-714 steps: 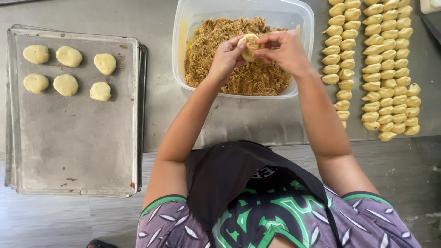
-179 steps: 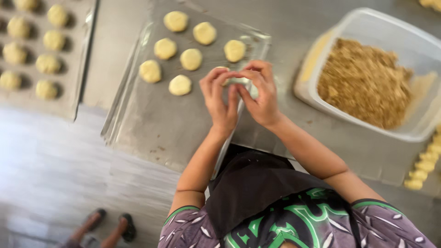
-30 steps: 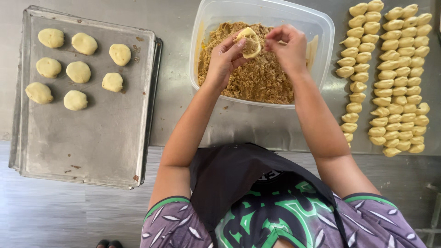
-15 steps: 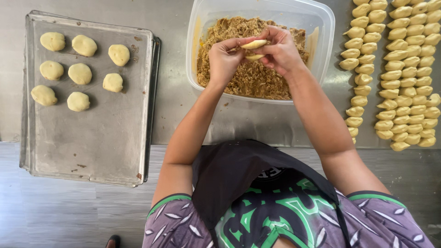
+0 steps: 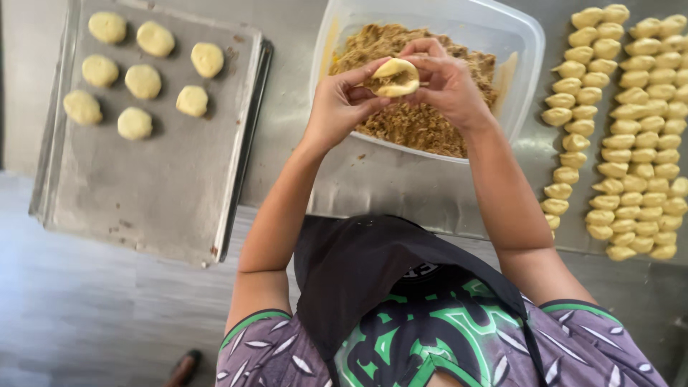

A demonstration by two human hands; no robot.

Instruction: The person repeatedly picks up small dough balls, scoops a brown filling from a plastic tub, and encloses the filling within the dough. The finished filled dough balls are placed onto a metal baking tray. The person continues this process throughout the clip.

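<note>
Dough piece (image 5: pixel 396 77) between left hand (image 5: pixel 342 107) and right hand (image 5: pixel 446 82)

I count seven dough rounds (image 5: pixel 143 81) on one tray (image 5: pixel 150 193). I see one tub (image 5: pixel 527 57) of filling and one dough piece (image 5: pixel 396 77) in my hands.

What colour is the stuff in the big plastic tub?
Brown, crumbly filling in the clear tub, seen from the head view.

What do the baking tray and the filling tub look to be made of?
Baking tray: likely metal, a dull grey, scuffed sheet with a raised rolled rim. Filling tub: probably translucent plastic, with cloudy see-through walls and rounded corners, smeared inside above the brown filling.
</note>
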